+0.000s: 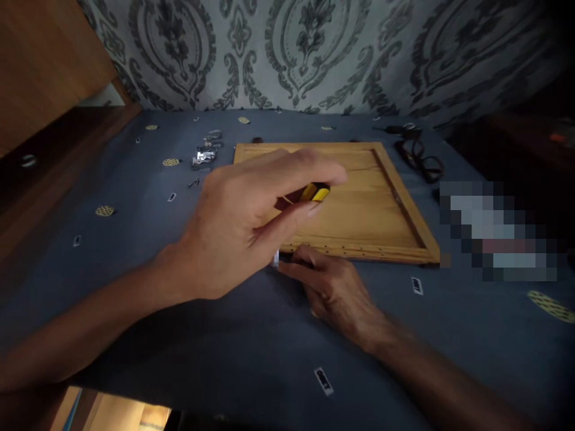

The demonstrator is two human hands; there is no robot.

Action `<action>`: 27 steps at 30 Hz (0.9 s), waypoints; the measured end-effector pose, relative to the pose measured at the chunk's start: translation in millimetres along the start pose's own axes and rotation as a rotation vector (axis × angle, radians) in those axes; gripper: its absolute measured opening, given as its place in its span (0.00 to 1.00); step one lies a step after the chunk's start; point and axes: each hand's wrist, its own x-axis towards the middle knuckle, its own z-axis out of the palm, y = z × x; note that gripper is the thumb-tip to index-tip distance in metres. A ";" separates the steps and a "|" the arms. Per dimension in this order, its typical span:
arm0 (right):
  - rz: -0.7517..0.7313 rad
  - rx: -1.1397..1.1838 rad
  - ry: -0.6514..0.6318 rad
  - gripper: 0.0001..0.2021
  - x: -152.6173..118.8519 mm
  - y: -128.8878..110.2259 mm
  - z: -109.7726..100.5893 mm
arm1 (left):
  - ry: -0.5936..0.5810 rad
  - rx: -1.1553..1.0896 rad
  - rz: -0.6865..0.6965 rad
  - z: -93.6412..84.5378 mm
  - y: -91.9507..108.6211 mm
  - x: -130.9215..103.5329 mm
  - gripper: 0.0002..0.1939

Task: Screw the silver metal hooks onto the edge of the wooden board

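Yellow handle [320,191], left grip [245,215], blurred cloth-lettering [324,381]

Left hand [242,218]: raised; forefinger [309,164] and thumb [287,227] pinch; left forearm [99,320] slants from lower left. Right hand [335,287]: lower, fingers [300,272] bent; right forearm [431,374] slants from lower right.

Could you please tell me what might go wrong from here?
The left hand grips a yellow-and-black handle close to the right hand, so a slip could hurt a finger.

The shiny metal piece at the near edge of the wooden panel might shift if the right hand moves.

The small dark pieces lying loose on the cloth could scatter if it is tugged.
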 end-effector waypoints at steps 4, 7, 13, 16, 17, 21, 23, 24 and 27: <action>0.021 -0.015 -0.031 0.21 0.5 -2.1 -1.8 | 0.069 -0.072 0.037 4.3 -1.6 2.2 0.07; 0.057 -0.044 -0.085 0.21 0.8 -3.3 -3.1 | 0.107 -0.078 0.021 5.9 -1.6 5.5 0.06; 0.095 -0.066 -0.122 0.18 2.8 -4.6 -4.1 | 0.080 0.015 -0.012 4.5 2.2 9.2 0.07; 0.095 -0.062 -0.113 0.19 3.4 -4.9 -4.2 | 0.098 -0.012 -0.039 5.9 1.2 7.0 0.10; 0.094 -0.063 -0.106 0.19 3.5 -4.9 -4.2 | 0.106 -0.035 -0.051 6.9 0.1 5.8 0.10; 0.099 -0.067 -0.111 0.20 3.6 -5.1 -4.9 | 0.183 -0.110 -0.045 11.1 -5.5 1.9 0.12; 0.106 -0.066 -0.108 0.19 4.0 -5.3 -5.5 | 0.224 -0.090 -0.010 12.7 -6.7 1.2 0.12; 0.107 -0.061 -0.103 0.19 4.2 -5.5 -5.8 | 0.233 -0.073 -0.005 13.1 -6.3 1.1 0.12; 0.106 -0.039 -0.104 0.17 4.2 -5.4 -6.0 | 0.233 -0.027 -0.001 12.9 -2.2 0.2 0.10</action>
